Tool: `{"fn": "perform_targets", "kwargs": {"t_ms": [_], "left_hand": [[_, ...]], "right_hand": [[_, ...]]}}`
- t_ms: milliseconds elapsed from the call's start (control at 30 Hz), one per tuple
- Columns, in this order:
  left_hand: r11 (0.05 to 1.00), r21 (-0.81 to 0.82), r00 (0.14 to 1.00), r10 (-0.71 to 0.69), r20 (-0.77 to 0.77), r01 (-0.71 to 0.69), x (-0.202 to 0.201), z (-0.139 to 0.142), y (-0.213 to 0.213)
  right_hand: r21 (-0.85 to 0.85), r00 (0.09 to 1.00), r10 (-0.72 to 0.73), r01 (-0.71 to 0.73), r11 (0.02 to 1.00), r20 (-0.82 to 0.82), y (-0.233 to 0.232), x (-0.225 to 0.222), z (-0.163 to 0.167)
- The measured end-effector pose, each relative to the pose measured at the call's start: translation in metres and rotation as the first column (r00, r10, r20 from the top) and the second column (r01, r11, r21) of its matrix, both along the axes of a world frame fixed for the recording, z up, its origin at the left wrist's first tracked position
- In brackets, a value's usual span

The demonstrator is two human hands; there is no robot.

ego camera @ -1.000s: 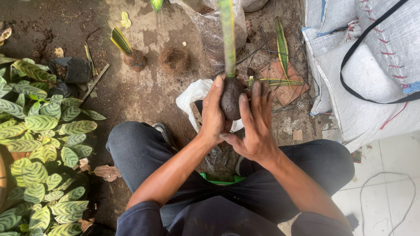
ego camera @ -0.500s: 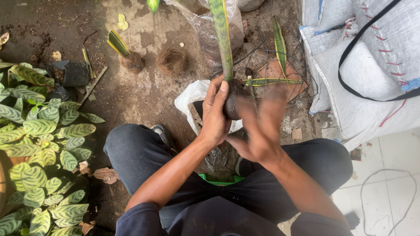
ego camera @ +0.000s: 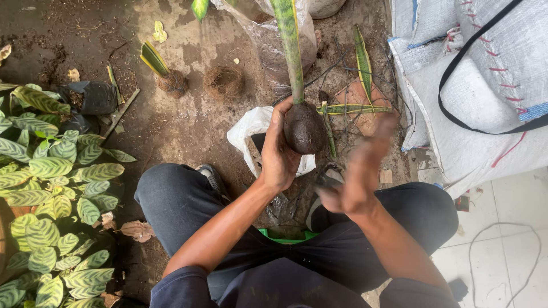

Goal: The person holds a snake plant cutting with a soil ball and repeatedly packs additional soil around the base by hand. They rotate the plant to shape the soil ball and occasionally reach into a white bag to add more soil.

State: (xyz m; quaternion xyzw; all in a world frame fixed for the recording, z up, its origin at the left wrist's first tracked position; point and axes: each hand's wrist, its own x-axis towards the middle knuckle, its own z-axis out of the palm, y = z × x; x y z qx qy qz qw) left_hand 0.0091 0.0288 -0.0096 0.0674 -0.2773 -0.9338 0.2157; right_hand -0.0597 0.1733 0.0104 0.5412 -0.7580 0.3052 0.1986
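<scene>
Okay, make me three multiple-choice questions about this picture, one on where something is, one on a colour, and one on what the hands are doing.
1. Where does the striped-leaf plant grow?
A. At the picture's left edge
B. On the white sack
C. On the person's lap

2. What colour is the soil ball?
A. White
B. Dark brown
C. Bright green

3. What state is the right hand in?
A. Closed round the soil ball
B. Off the ball, open and blurred
C. Resting flat on the ground

Answers: 1 A, its leaves fill the left side. 2 B, the ball at the base of the long leaf is dark brown. 3 B, only the left hand has a grip on it.
</scene>
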Motion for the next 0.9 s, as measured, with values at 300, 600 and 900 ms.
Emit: {"fn": "perform_targets", "kwargs": {"t_ms": [300,600,900], "left_hand": [[0.998,-0.057,1.0,0.016,-0.019,-0.017,0.004,0.0,0.002],[0.994,-0.051,0.995,0.091,-0.044,-0.093,0.0,-0.001,0.001],[0.996,-0.051,0.997,0.08,0.003,-0.079,0.004,0.009,0.0]], "right_hand": [[0.075,1.0,-0.016,0.016,0.997,0.0,-0.003,0.002,-0.002],[0.127,0.999,-0.01,0.006,0.992,0.032,-0.002,-0.006,-0.008],[0.241,0.986,-0.053,0.089,0.966,-0.155,-0.001,-0.001,-0.005]]}}
